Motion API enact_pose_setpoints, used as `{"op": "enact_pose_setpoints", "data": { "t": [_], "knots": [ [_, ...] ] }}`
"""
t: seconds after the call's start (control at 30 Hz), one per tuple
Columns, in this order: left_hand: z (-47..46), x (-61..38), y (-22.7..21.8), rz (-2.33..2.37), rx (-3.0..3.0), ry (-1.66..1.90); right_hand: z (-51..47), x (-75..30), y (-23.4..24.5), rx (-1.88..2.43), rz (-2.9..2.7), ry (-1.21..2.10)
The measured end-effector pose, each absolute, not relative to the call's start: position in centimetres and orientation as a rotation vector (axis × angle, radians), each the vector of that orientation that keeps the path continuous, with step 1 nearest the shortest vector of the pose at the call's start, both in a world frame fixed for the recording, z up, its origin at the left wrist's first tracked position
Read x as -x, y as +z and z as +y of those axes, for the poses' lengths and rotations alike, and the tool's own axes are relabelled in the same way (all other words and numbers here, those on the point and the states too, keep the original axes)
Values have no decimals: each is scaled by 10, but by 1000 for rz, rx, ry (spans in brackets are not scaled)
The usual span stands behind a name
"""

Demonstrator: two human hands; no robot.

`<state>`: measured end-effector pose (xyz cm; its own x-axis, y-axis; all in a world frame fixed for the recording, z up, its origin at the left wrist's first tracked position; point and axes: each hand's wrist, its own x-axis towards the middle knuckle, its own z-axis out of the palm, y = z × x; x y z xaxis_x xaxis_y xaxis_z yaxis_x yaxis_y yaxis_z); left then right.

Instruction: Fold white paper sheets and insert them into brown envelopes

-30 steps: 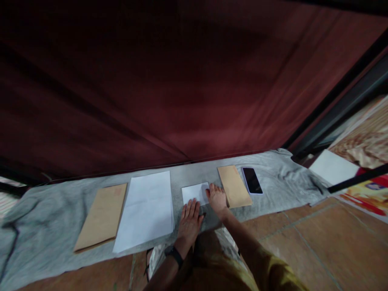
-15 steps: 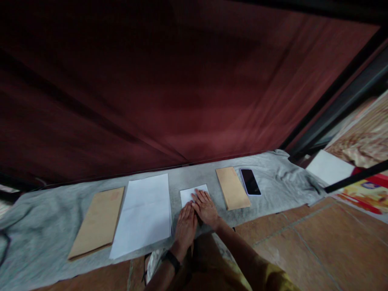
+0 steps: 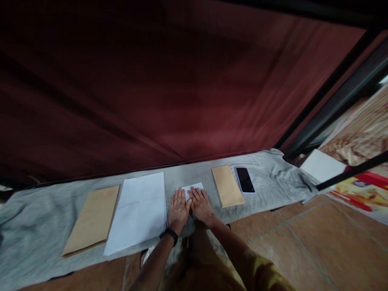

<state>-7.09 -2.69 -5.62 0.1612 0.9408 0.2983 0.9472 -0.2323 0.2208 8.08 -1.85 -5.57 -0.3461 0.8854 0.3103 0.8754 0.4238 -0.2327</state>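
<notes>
small white paper (image 3: pixel 187 191) lies in the head view on the grey cloth (image 3: pixel 188 173), straight in front of the person, with both hands on it. half a second ago the right hand (image 3: pixel 201 205) sat over the middle of the paper, its fingers crowding the fingertips of the left hand (image 3: pixel 179 209); now the two have spread to either side, left hand over the left part, right hand over the right. a second ago the right hand was out at the paper's right edge. less of the white shows now, only a strip beyond the fingertips and a wedge between the hands. to my eye, that means the work has come to pressing or smoothing the paper flat with even weight.

as for the grip, neither hand is closed round anything. both lie palm down, fingers stretched out and fairly close together, thumbs pointing inward and near each other; i cannot tell whether they touch. whether the paper is folded beneath is hidden too.

to the left are the large white sheets (image 3: pixel 137 210) and, beyond them, a brown envelope (image 3: pixel 92 218); to the right, a smaller envelope (image 3: pixel 228 186), then a phone (image 3: pixel 245 180).
</notes>
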Motion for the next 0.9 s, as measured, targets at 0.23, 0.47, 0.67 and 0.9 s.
{"op": "enact_pose_setpoints", "data": {
  "t": [0.23,0.47,0.67,0.9],
  "knots": [
    [-28,66,-55,-2001,2306,-575,-13,-106,-54,1647,-2179,-53],
    [-28,65,-52,-2023,2325,-551,-9,-115,-55,1684,-2180,-41],
    [-30,64,-50,-2018,2313,-554,-11,-109,-51,1611,-2202,-22],
    [-31,65,-47,-2041,2339,-484,-21,-92,-57,1475,-2268,52]
  ]
}}
